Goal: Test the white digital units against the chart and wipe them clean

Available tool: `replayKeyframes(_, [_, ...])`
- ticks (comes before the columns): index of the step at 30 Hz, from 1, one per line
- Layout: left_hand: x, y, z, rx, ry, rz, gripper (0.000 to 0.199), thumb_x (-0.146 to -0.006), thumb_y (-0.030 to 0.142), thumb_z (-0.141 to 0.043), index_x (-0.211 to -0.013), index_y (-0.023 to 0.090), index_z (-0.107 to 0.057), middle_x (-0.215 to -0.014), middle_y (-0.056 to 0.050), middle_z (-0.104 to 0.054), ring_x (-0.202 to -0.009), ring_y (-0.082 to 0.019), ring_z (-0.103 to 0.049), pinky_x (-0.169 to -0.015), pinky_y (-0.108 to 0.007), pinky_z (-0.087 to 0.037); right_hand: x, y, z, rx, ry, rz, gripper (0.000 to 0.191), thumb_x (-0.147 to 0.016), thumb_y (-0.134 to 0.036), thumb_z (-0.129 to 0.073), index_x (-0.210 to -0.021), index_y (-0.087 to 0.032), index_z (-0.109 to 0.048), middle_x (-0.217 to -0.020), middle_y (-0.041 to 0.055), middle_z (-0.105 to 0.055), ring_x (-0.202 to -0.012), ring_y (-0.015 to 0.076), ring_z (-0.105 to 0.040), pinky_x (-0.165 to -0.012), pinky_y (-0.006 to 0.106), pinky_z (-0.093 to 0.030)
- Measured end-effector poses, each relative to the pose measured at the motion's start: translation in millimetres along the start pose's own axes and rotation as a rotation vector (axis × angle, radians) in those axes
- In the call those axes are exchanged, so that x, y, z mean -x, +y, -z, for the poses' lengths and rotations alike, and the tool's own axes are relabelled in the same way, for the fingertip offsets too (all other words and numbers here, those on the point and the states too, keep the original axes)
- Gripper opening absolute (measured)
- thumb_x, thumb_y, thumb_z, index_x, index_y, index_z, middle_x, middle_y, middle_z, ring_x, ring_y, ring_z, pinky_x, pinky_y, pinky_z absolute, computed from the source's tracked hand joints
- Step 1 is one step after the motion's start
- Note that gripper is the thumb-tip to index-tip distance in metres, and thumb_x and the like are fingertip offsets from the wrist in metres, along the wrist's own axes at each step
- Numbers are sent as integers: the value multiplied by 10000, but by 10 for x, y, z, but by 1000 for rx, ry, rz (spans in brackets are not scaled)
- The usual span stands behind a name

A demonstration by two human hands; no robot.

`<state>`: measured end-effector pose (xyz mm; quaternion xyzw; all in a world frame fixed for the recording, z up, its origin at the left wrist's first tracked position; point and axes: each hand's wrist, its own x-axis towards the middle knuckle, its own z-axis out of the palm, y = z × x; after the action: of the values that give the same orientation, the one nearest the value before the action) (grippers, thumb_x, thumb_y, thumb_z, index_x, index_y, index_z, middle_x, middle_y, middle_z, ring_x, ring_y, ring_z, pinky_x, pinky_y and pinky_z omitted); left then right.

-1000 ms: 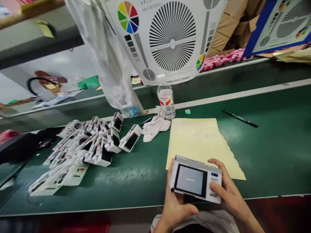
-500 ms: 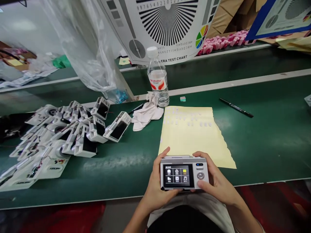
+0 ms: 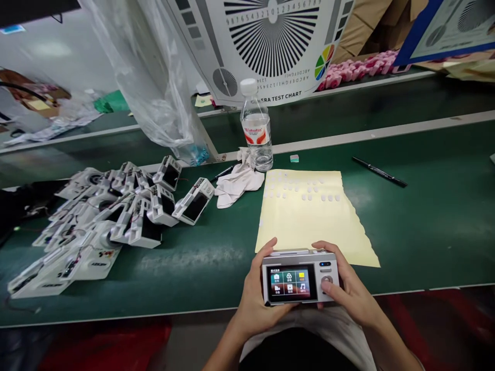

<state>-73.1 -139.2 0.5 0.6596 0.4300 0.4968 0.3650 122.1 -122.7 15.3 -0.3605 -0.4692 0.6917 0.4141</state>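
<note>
A silver digital camera (image 3: 319, 262) is held level between both hands, with its lit screen (image 3: 291, 283) facing up at me. Six-tile menu icons glow on that screen, the top right one yellow. My left hand (image 3: 253, 291) is closed around the camera's left end, thumb along the bottom edge. My right hand (image 3: 353, 291) grips the other end, its thumb on the round button pad and its index finger along the top edge. Just beyond the camera lies a yellow sheet (image 3: 309, 221) bearing small pale stickers.
Many white cameras (image 3: 143, 221) lie piled on the green table (image 3: 209, 278) at left. A water bottle (image 3: 257, 131) stands by a crumpled white cloth (image 3: 240, 185). A black pen (image 3: 379, 171) rests at right. Behind hangs a test chart (image 3: 278, 51).
My right thumb has moved up from below the round button pad onto it. The view has shifted slightly, and the screen still shows the menu.
</note>
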Motion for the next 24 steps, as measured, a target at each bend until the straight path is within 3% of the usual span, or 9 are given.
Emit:
replayKeyframes(9, [-3,-26,-3,-45,19,9,811,-638,266,-785,-1304,307,-324,-1425,-90,-398,-1012,-217,-620,-830,-323,-537,-12,56,-11,21,37,25,555,-789,-478,-625,-1198,-264,-317,-799,-29,-492,-535,69,-477,-417,158,-456])
replayKeyframes(15, [-9,-35,4,-84,27,8,808,-638,317,-781,-1303,253,-326,-1411,-132,-412,-1044,-245,-612,-842,-346,-536,-20,54,2,7,19,18,580,-791,-455,-630,-1231,-271,-301,-820,-16,-488,-544,80,-494,-429,176,-475])
replayKeyframes(24, [-5,-35,13,-142,34,-24,799,-632,314,-774,-1297,257,-335,-1381,-129,-449,-1113,-270,-577,-876,-365,-511,-2,70,-1,13,43,12,611,-785,-484,-631,-1252,-283,-291,-836,-11,-486,-574,92,-494,-438,182,-492])
